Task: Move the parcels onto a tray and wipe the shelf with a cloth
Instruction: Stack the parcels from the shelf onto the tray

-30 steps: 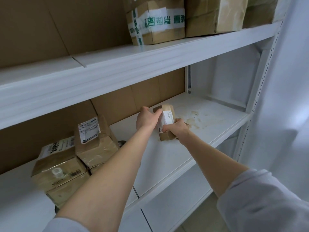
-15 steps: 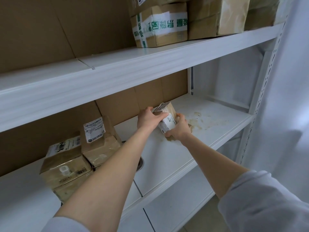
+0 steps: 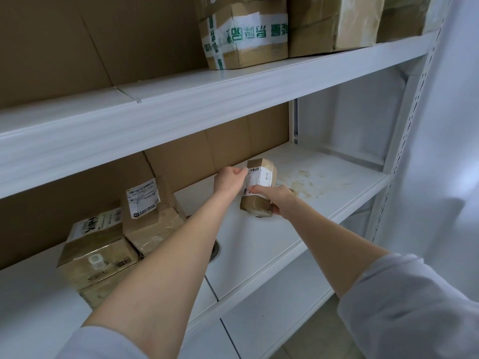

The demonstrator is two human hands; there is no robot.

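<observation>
Where the small parcel [image 3: 259, 187] tilts above the shelf [image 3: 344, 193], the left hand [image 3: 228, 181] pinches its upper edge, the right hand [image 3: 278, 200] grips its lower end; brown stains [image 3: 303, 181] lie just right of them.

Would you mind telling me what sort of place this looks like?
Probably a parcel storeroom or pickup point: white metal shelving with slotted uprights, and taped, labelled parcels on two levels. The left hand and right hand grip a small parcel.

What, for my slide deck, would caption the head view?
Left hand and right hand grip a small parcel at the stained shelf; more parcels stacked left.
</observation>
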